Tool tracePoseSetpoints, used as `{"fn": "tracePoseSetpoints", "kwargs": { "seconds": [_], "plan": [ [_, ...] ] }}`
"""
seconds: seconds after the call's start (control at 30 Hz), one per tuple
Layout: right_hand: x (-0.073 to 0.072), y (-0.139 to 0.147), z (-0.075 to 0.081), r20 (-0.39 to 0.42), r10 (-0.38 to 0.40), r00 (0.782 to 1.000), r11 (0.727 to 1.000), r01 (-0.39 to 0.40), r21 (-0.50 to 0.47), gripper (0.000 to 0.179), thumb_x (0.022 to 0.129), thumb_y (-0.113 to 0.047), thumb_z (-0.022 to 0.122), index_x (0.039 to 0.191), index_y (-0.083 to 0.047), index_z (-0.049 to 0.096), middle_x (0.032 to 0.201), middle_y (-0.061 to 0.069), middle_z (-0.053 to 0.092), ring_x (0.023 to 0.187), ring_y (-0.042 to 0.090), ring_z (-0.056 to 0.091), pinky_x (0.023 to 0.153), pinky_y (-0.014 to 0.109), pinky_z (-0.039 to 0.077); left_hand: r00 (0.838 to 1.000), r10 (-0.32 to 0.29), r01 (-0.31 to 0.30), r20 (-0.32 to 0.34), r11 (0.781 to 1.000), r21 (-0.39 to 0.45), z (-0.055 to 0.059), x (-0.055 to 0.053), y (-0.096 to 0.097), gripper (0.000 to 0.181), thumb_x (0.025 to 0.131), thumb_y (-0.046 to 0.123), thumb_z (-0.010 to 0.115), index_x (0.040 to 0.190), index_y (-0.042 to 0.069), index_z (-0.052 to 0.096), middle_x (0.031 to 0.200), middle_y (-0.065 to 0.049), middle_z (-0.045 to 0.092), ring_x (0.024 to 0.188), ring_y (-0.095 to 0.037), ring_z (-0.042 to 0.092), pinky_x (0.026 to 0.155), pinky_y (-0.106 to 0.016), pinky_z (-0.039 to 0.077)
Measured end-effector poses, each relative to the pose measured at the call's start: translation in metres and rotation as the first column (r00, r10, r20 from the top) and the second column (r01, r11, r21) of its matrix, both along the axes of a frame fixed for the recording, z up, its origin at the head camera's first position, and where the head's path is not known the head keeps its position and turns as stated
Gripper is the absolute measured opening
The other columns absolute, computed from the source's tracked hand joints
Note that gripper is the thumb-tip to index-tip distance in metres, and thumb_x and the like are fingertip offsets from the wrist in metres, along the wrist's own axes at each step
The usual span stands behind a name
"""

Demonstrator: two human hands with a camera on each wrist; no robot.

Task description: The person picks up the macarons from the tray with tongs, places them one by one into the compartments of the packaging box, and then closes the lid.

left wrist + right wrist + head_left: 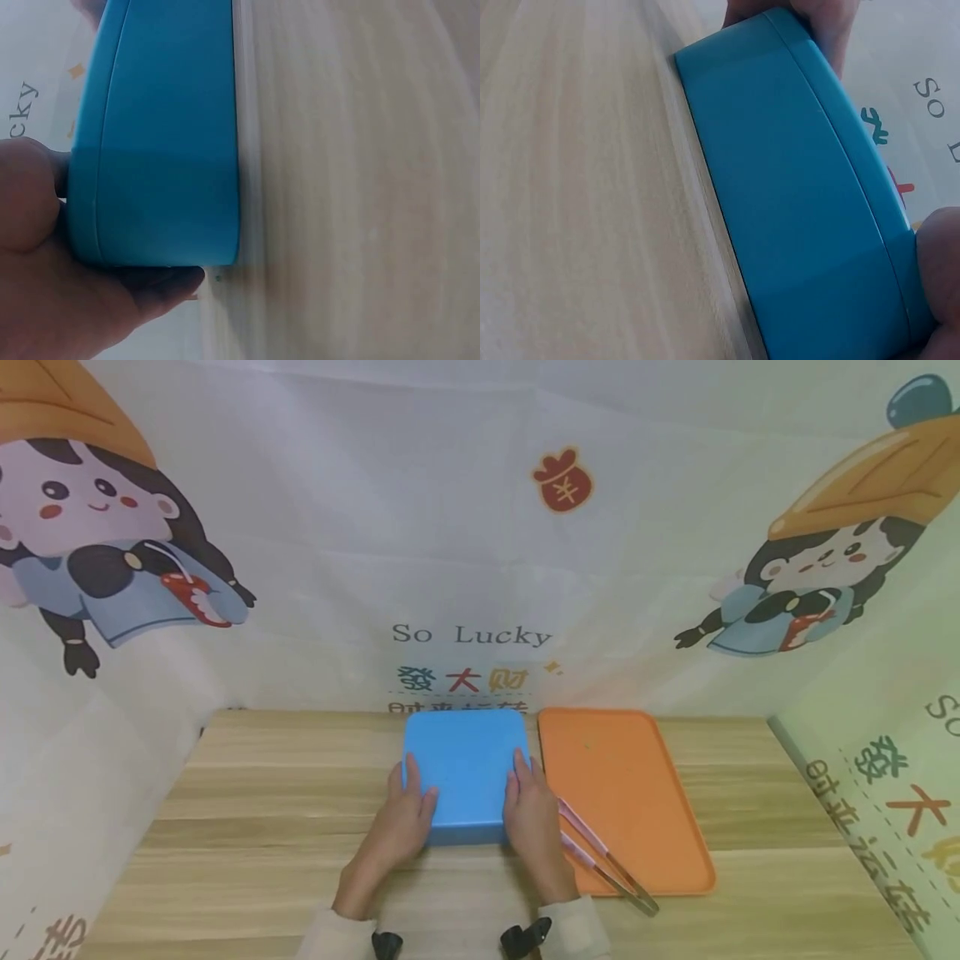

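Note:
A closed blue box point(467, 768) with rounded corners sits on the wooden table, its smooth lid on top. My left hand point(405, 822) grips its left side, thumb on the lid and fingers along the side wall. On the opposite side my right hand point(534, 822) holds it the same way. In the left wrist view, the box's front wall point(165, 135) stands close over the table, with a thin seam below the lid. The right wrist view shows that wall point(787, 195) too, with the right thumb at the lid's edge.
An orange tray point(637, 793) lies right of the box. Metal tongs with pink handles point(583, 827) rest on it beside the right hand, tips over the tray's near edge. A printed cloth point(337, 568) hangs behind the wooden table point(285, 827) and along its sides.

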State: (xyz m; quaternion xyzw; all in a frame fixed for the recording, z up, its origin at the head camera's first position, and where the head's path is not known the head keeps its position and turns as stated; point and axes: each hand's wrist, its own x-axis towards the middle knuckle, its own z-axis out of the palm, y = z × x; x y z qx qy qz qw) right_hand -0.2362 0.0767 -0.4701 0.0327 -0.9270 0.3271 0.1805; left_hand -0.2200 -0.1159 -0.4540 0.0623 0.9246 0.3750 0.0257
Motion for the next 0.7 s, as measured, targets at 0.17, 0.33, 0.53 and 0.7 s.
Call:
{"fn": "tracePoseSetpoints", "kwargs": {
  "seconds": [0.17, 0.33, 0.53, 0.7],
  "plan": [
    [0.0005, -0.0009, -0.0002, 0.009, -0.005, 1.000, 1.000, 0.005, 0.003, 0.040, 0.104, -0.016, 0.050, 0.139, 0.004, 0.054, 0.135, 0.030, 0.057, 0.124, 0.043, 0.057, 0.099, 0.058, 0.049, 1.000, -0.007, 0.007, -0.010, 1.000, 0.002, -0.0015, 0.0012, -0.0033, 0.066, 0.108, 0.025, 0.037, 0.154, -0.011, 0.005, 0.158, -0.037, 0.007, 0.125, -0.053, 0.049, 0.106, -0.060, 0.042],
    [0.0015, -0.0012, -0.0020, 0.002, -0.037, 0.999, 0.999, 0.037, 0.017, 0.039, 0.102, -0.014, 0.051, 0.137, 0.004, 0.056, 0.130, 0.032, 0.059, 0.117, 0.045, 0.061, 0.093, 0.059, 0.052, 1.000, -0.020, 0.020, -0.008, 0.999, 0.031, -0.0020, 0.0020, -0.0031, 0.066, 0.108, 0.025, 0.036, 0.155, -0.010, 0.004, 0.159, -0.036, 0.006, 0.134, -0.052, 0.041, 0.112, -0.059, 0.035],
    [0.0025, -0.0046, -0.0016, -0.012, -0.034, 0.999, 0.999, 0.034, 0.018, 0.040, 0.102, -0.015, 0.051, 0.137, 0.004, 0.056, 0.130, 0.031, 0.059, 0.113, 0.045, 0.063, 0.090, 0.059, 0.054, 1.000, 0.027, -0.027, -0.013, 1.000, -0.010, 0.0003, 0.0046, -0.0019, 0.065, 0.108, 0.026, 0.037, 0.156, -0.007, 0.008, 0.157, -0.036, 0.016, 0.116, -0.051, 0.057, 0.098, -0.060, 0.048],
    [0.0015, -0.0067, -0.0022, -0.020, -0.050, 0.999, 0.999, 0.050, 0.010, 0.040, 0.103, -0.015, 0.051, 0.137, 0.003, 0.056, 0.130, 0.030, 0.059, 0.111, 0.044, 0.064, 0.088, 0.058, 0.055, 0.998, 0.057, -0.059, -0.022, 0.996, -0.064, 0.0010, 0.0053, -0.0024, 0.065, 0.107, 0.029, 0.038, 0.157, -0.004, 0.011, 0.151, -0.038, 0.029, 0.094, -0.043, 0.065, 0.078, -0.058, 0.055]
  ]
}}
